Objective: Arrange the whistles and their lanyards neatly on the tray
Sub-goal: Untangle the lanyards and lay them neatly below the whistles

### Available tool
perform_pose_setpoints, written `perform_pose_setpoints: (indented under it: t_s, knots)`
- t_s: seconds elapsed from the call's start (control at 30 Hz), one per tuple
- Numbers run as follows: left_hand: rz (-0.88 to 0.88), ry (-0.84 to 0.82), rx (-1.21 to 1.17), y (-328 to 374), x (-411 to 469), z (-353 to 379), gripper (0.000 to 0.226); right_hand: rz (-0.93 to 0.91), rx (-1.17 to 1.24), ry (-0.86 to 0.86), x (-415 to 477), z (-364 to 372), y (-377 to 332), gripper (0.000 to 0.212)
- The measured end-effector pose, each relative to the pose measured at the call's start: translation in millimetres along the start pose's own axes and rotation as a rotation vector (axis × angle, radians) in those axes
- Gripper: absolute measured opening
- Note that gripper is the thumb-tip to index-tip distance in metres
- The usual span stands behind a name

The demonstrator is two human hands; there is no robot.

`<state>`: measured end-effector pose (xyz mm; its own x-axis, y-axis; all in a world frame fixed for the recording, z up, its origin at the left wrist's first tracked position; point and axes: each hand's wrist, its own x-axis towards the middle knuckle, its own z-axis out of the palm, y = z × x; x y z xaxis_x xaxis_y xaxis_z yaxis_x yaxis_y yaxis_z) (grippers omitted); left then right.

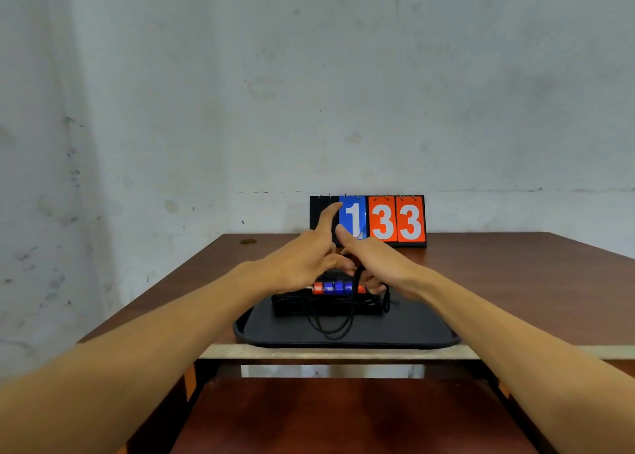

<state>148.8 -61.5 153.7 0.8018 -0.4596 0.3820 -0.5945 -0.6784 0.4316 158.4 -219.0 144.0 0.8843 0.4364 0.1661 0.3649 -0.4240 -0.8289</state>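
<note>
The job looks well on but not finished. A row of red and blue whistles (338,287) lies side by side across the far half of the black tray (412,326). In front of them, the bundled lanyards (309,305) lie in a dark strip running the same way. One loose lanyard (356,276) is not tidied: it rises from the bundle to the hands, and a slack loop of it hangs forward over the bare middle of the tray. The right hand (381,264) has its fingers curled under and grips this cord just above the whistles, thumb stretched out. The left hand (302,261) is close beside it, forefinger pointing straight out; whether its other fingers pinch the cord I cannot tell. What seems left is to gather that loop and lay it with the others. The tray sits at the near edge of a reddish-brown wooden table (498,275), its front rim just over the pale edge band. At the back of the table a flip scoreboard (395,221) shows a blue 1 and an orange 33, standing against a stained, whitish wall (309,92).
</note>
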Motion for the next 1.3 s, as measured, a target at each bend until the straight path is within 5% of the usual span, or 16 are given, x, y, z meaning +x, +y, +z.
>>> perform_pose_setpoints:
  t_s: [0.13, 0.3, 0.43, 0.7, 0.9, 1.1, 1.3]
  knots:
    - [-0.013, 0.092, -0.05, -8, -6, -3, 0.089, -0.054, -0.059, 0.052, -1, 0, -1, 0.049]
    - [-0.133, 0.218, -0.017, -42, -25, -5, 0.07, 0.015, 0.329, 0.068, -1, -4, 6, 0.038]
    - [-0.276, 0.456, -0.242, -60, -33, -8, 0.065, 0.059, 0.479, 0.074, -1, -8, 18, 0.033]
    - [-0.362, 0.376, -0.839, -67, -35, -10, 0.043, 0.077, 0.425, 0.189, 3, -13, 45, 0.03]
    - [-0.379, 0.236, -0.408, -83, -40, -12, 0.014, 0.049, 0.121, 0.138, 1, -16, 65, 0.032]
    - [-0.296, -0.003, 0.206, -100, -42, -7, 0.011, 0.022, -0.139, 0.053, -1, -12, 81, 0.013]
    - [-0.395, 0.05, -0.161, -106, -50, -4, 0.009, 0.01, -0.246, 0.075, 1, -9, 91, 0.013]
